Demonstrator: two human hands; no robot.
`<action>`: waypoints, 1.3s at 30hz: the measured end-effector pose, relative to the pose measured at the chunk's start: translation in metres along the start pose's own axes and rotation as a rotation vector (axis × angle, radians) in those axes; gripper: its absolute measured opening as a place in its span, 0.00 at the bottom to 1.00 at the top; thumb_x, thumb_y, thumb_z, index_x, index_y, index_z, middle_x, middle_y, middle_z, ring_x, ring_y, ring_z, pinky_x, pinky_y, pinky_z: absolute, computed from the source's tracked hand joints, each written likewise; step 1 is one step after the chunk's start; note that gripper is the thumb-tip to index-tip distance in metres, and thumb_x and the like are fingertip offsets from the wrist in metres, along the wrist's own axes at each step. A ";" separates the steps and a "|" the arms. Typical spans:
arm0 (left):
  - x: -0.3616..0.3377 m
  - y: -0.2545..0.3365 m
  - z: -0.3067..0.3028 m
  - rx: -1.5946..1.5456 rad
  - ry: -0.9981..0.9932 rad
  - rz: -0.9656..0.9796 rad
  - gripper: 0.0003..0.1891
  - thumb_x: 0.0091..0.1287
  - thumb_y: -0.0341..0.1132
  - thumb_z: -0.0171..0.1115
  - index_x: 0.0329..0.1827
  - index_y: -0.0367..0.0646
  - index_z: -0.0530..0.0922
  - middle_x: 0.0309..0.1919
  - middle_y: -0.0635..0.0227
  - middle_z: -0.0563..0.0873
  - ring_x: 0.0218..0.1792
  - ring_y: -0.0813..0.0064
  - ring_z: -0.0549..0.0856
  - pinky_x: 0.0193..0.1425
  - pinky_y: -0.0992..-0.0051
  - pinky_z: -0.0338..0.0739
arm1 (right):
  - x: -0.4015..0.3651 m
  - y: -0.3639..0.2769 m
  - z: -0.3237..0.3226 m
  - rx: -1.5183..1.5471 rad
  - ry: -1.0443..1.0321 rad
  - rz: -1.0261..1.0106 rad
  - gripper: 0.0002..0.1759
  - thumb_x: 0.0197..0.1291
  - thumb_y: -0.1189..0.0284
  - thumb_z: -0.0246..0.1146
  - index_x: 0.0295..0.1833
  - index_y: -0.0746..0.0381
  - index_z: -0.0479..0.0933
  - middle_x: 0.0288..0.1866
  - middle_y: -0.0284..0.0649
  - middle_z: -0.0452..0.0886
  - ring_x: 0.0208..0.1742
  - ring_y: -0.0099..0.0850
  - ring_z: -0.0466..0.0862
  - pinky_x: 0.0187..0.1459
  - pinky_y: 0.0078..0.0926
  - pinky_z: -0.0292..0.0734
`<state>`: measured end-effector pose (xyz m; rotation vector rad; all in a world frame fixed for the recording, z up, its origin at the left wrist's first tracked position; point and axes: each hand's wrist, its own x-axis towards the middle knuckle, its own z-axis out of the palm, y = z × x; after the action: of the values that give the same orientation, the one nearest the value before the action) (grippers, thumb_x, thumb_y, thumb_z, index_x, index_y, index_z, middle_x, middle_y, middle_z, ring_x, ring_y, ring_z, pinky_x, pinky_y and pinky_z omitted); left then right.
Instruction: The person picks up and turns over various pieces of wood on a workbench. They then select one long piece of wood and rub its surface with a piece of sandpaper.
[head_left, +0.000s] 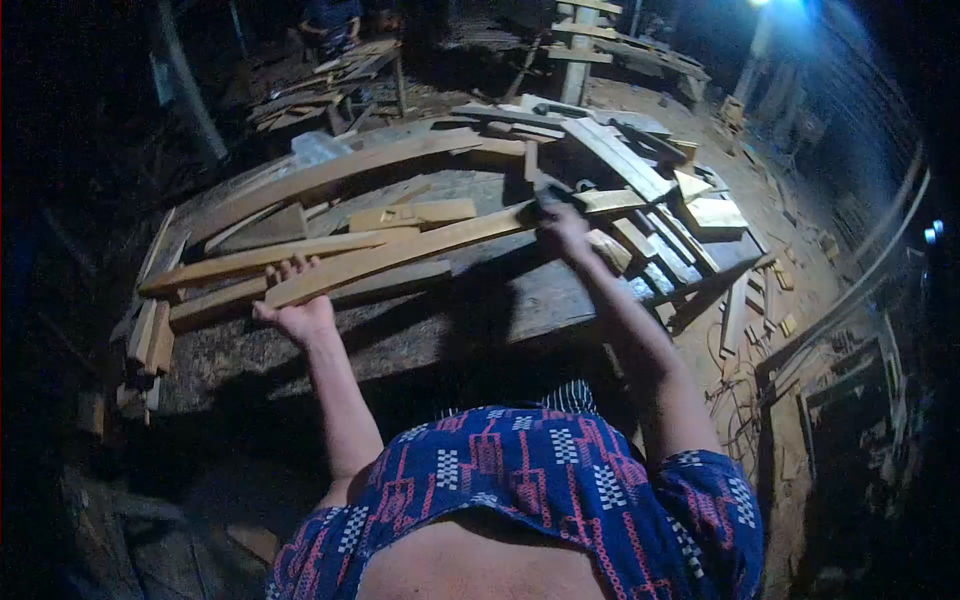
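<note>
A long, narrow wooden board lies slanted over the workbench, its near end at the left and its far end at the right. My left hand grips the board's left end, fingers wrapped round it from below. Toward the board's right part, my right hand is closed on a dark tool that rests against the board; its exact kind is hard to make out. Other strips of wood lie behind and beneath the board, among them a short pale block with a slot.
The worn workbench carries a long curved plank at the back and a pile of boards at the right. Wood scraps litter the ground at right. Behind stands another loaded table, with a person beyond.
</note>
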<state>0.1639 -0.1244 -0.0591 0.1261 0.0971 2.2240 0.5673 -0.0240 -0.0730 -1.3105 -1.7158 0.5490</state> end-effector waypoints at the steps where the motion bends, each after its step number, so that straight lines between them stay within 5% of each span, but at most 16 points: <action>1: 0.009 0.000 -0.008 0.009 -0.030 0.002 0.32 0.58 0.66 0.41 0.47 0.46 0.72 0.48 0.62 0.72 0.56 0.53 0.68 0.61 0.47 0.55 | -0.004 -0.008 0.028 -0.290 0.142 -0.278 0.17 0.44 0.80 0.55 0.43 0.60 0.77 0.42 0.40 0.79 0.46 0.36 0.78 0.49 0.27 0.71; 2: 0.010 0.001 -0.007 0.006 -0.011 0.003 0.32 0.58 0.66 0.40 0.48 0.46 0.72 0.48 0.62 0.72 0.55 0.53 0.68 0.61 0.47 0.55 | -0.011 -0.032 0.052 -0.192 -0.013 -0.263 0.25 0.42 0.81 0.54 0.50 0.58 0.75 0.53 0.43 0.74 0.58 0.42 0.70 0.60 0.33 0.63; 5: 0.004 0.000 0.005 0.005 0.028 0.020 0.34 0.60 0.65 0.37 0.49 0.43 0.72 0.44 0.62 0.74 0.54 0.54 0.70 0.60 0.47 0.57 | -0.047 -0.094 0.103 -0.365 -0.104 -0.627 0.21 0.58 0.61 0.54 0.57 0.53 0.69 0.61 0.42 0.66 0.64 0.42 0.62 0.63 0.39 0.56; 7: -0.005 -0.002 0.022 0.052 0.156 0.054 0.34 0.60 0.65 0.36 0.47 0.42 0.73 0.44 0.61 0.74 0.51 0.54 0.71 0.59 0.47 0.60 | -0.054 -0.108 0.093 -0.388 -0.155 -0.605 0.25 0.51 0.70 0.53 0.59 0.53 0.66 0.65 0.39 0.61 0.66 0.40 0.60 0.63 0.41 0.56; 11: 0.002 -0.001 0.015 0.046 0.177 0.081 0.34 0.61 0.64 0.35 0.40 0.40 0.77 0.35 0.60 0.76 0.43 0.55 0.75 0.56 0.47 0.64 | -0.015 -0.036 0.054 -0.442 -0.100 -0.577 0.28 0.44 0.74 0.55 0.57 0.55 0.69 0.60 0.40 0.67 0.61 0.42 0.66 0.60 0.36 0.62; 12: -0.002 -0.003 0.023 0.055 0.212 0.075 0.36 0.62 0.64 0.31 0.37 0.40 0.77 0.28 0.61 0.76 0.37 0.57 0.76 0.53 0.49 0.67 | -0.010 -0.036 0.021 -0.381 -0.204 -0.423 0.28 0.47 0.71 0.57 0.59 0.54 0.67 0.62 0.42 0.65 0.64 0.42 0.63 0.62 0.36 0.59; 14: 0.007 -0.003 0.015 0.088 0.201 0.090 0.37 0.61 0.64 0.29 0.36 0.40 0.77 0.26 0.62 0.75 0.34 0.58 0.76 0.50 0.50 0.69 | 0.014 0.039 -0.007 -0.403 -0.037 -0.341 0.28 0.42 0.72 0.61 0.55 0.59 0.70 0.57 0.44 0.70 0.56 0.40 0.71 0.56 0.31 0.66; 17: 0.009 -0.005 0.018 0.178 0.184 0.122 0.40 0.60 0.66 0.23 0.32 0.38 0.75 0.22 0.64 0.74 0.27 0.62 0.74 0.43 0.54 0.71 | 0.048 0.139 -0.059 0.026 -0.027 0.043 0.19 0.48 0.70 0.62 0.49 0.59 0.76 0.41 0.34 0.80 0.39 0.22 0.77 0.44 0.19 0.69; 19: 0.012 -0.006 0.023 0.261 0.216 0.185 0.39 0.59 0.66 0.23 0.30 0.37 0.73 0.21 0.64 0.73 0.26 0.63 0.73 0.41 0.55 0.71 | 0.052 0.140 -0.097 -0.172 -0.063 0.068 0.19 0.47 0.71 0.63 0.49 0.61 0.76 0.39 0.30 0.80 0.40 0.19 0.76 0.44 0.18 0.69; 23: 0.008 -0.007 0.034 0.301 0.179 0.177 0.39 0.58 0.67 0.21 0.25 0.38 0.69 0.17 0.65 0.70 0.22 0.67 0.69 0.36 0.60 0.69 | 0.066 0.141 -0.145 -0.376 -0.064 0.444 0.22 0.45 0.61 0.64 0.47 0.57 0.76 0.37 0.42 0.81 0.40 0.32 0.79 0.44 0.25 0.71; 25: 0.008 -0.010 0.038 0.329 0.186 0.196 0.39 0.58 0.68 0.21 0.24 0.38 0.68 0.17 0.65 0.70 0.21 0.67 0.69 0.35 0.61 0.69 | 0.065 0.134 -0.153 -0.603 0.004 0.464 0.22 0.44 0.57 0.62 0.43 0.60 0.76 0.38 0.46 0.80 0.41 0.40 0.79 0.43 0.31 0.72; 30: 0.007 -0.019 0.047 0.370 0.213 0.237 0.39 0.58 0.68 0.22 0.22 0.39 0.67 0.15 0.66 0.69 0.20 0.68 0.68 0.32 0.63 0.68 | 0.066 0.149 -0.168 -0.357 -0.041 0.435 0.30 0.40 0.53 0.63 0.46 0.62 0.75 0.44 0.50 0.78 0.46 0.41 0.79 0.48 0.34 0.72; 33: 0.008 -0.016 0.045 0.340 0.218 0.227 0.38 0.59 0.68 0.23 0.21 0.39 0.66 0.16 0.66 0.69 0.20 0.67 0.68 0.32 0.62 0.68 | 0.065 0.169 -0.153 -0.553 0.119 0.209 0.31 0.40 0.51 0.63 0.46 0.63 0.73 0.45 0.49 0.78 0.45 0.42 0.79 0.46 0.33 0.73; 35: 0.008 -0.016 0.043 0.323 0.201 0.194 0.38 0.58 0.68 0.23 0.21 0.39 0.67 0.16 0.66 0.69 0.20 0.67 0.68 0.31 0.62 0.67 | 0.068 0.166 -0.155 -0.338 0.106 0.442 0.27 0.43 0.56 0.64 0.47 0.62 0.75 0.36 0.42 0.80 0.37 0.34 0.79 0.39 0.31 0.72; 38: 0.010 -0.014 0.040 0.329 0.219 0.194 0.38 0.58 0.68 0.24 0.21 0.39 0.66 0.16 0.66 0.69 0.20 0.67 0.68 0.31 0.63 0.67 | 0.074 0.198 -0.143 -0.344 0.020 0.248 0.22 0.43 0.62 0.62 0.45 0.61 0.76 0.32 0.44 0.80 0.35 0.36 0.79 0.38 0.31 0.73; 39: 0.011 -0.012 0.040 0.324 0.214 0.192 0.38 0.58 0.68 0.24 0.21 0.39 0.66 0.16 0.66 0.69 0.20 0.67 0.68 0.31 0.63 0.67 | 0.066 0.170 -0.128 -0.337 0.115 0.348 0.17 0.45 0.67 0.59 0.43 0.60 0.77 0.28 0.47 0.79 0.31 0.36 0.79 0.36 0.33 0.73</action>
<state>0.1719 -0.1073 -0.0204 0.0763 0.5850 2.3926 0.7626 0.0753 -0.1130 -1.8648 -1.5371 0.3764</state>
